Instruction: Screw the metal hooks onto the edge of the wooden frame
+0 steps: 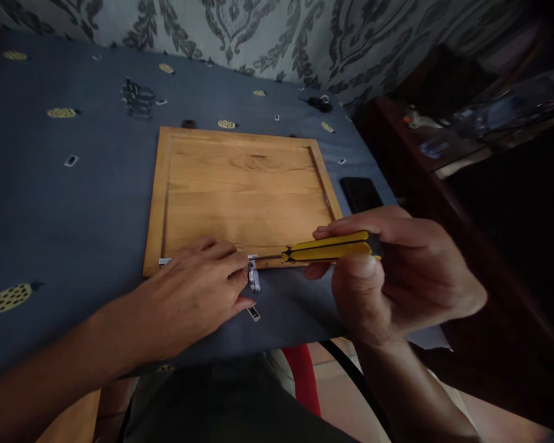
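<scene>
A wooden panel [240, 184] with a raised frame lies flat on a blue patterned tablecloth [64, 197]. My right hand [397, 277] grips a yellow-handled screwdriver [327, 249], held level, its shaft pointing left at a small metal hinge [253, 274] on the panel's near edge. My left hand [198, 295] rests on that near edge, fingers curled and pressing on the hinge beside the screwdriver tip.
A black phone [360, 194] lies right of the panel. A bundle of metal parts [137, 98] sits at the back left, a dark small object [321, 103] at the back right. A dark wooden sideboard [452, 154] stands to the right. A patterned curtain hangs behind.
</scene>
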Demonstrator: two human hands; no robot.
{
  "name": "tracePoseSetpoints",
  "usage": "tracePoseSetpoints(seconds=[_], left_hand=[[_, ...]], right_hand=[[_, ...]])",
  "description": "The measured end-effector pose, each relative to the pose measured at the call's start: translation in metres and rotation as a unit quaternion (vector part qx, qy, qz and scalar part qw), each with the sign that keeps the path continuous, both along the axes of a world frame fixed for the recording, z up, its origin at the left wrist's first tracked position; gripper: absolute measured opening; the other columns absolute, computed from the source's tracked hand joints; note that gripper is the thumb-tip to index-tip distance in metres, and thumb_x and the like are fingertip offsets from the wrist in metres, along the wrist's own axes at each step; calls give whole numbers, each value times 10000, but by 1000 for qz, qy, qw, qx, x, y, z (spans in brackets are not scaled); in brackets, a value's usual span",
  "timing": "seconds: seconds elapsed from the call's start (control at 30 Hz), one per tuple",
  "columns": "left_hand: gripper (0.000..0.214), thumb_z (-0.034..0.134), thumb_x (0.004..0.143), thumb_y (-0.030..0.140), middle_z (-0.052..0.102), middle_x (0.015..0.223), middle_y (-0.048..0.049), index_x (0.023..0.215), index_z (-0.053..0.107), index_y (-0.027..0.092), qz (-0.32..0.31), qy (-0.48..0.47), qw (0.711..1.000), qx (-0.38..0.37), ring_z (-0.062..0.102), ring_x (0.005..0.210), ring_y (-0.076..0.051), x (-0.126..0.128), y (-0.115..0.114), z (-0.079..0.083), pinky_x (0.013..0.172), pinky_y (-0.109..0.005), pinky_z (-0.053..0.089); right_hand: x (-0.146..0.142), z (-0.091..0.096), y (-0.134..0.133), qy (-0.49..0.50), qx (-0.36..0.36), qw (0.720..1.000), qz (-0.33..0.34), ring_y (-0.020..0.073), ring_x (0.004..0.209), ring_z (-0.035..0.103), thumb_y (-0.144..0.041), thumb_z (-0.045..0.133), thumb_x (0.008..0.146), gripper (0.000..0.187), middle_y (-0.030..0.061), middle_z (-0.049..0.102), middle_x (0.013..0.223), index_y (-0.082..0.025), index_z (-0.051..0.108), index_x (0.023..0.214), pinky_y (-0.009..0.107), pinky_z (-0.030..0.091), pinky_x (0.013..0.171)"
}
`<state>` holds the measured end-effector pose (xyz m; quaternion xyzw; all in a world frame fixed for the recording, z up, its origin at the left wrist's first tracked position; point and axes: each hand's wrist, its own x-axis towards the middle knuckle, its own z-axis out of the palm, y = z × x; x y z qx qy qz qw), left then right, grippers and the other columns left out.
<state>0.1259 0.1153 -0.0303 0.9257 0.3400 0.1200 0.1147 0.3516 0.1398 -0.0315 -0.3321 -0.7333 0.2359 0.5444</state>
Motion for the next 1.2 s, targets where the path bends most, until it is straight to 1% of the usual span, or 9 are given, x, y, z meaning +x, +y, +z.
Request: tracePoseSetpoints(seconds=[0.1,0.23,0.37,0.47,0.57,0.67,0.8,0.93,1.2], left_hand=[[243,578,1045,330,703,994,-71,943,709,153,0,-4,1000,0,617,947,-247,0,0,1,878,-421,481],[225,601,1032,316,705,978,-62,919,709,153,-1,-2,1000,1,621,934,-248,0,0,1,867,-424,489],[198,646,1008,311,698,953,-56,905,706,152,-2,-7,1000,4,621,911,-241,1,0,1,848,-415,496],[199,651,1004,315,696,962,-59,905,704,151,-2,-8,1000,8,622,923,-247,1,0,-1,846,-419,506],[226,637,1011,333,704,999,-78,903,705,147,-1,-7,1000,13,627,950,-263,0,0,-2,855,-437,518],[247,610,1026,335,710,1009,-87,895,704,148,-3,-7,1000,18,629,945,-262,0,0,-1,856,-439,525],[247,595,1036,337,706,1011,-76,917,706,151,-1,-10,1000,14,627,940,-251,0,0,-1,856,-431,529],[215,630,1017,327,703,1000,-68,933,714,148,-3,-14,1000,5,628,926,-250,0,-1,-1,846,-432,528],[191,647,1008,306,707,989,-67,977,723,133,-5,-26,1000,6,630,932,-248,1,0,-2,849,-425,514]], right_hand=[[-8,5,1,-3,59,997,-52,188,531,646,-330,756,908,179,21,747,818,-271,775,1076,393,514,465],[-11,9,2,-19,66,996,-48,193,549,670,-311,732,928,168,19,751,797,-260,775,1082,386,555,483],[-10,14,5,-15,76,997,-8,207,598,697,-249,719,915,169,42,771,858,-254,778,1073,385,591,508],[-8,21,8,-12,21,999,48,216,629,702,-279,750,902,185,46,776,882,-270,780,1084,378,596,501],[-4,26,13,-19,-23,992,121,189,695,715,-276,769,908,253,25,780,961,-258,772,1160,357,637,603],[0,28,18,-37,-4,987,159,163,704,708,-235,777,907,273,25,779,955,-221,769,1180,324,628,652],[1,27,20,-52,48,988,135,166,698,683,-188,807,877,218,33,743,837,-174,779,1093,307,575,604],[-4,25,14,-46,57,993,89,184,690,653,-198,833,854,184,23,733,790,-207,776,1029,330,549,569],[-12,22,11,-55,104,992,50,186,592,596,-236,848,836,193,16,697,723,-239,754,1004,340,489,469]])
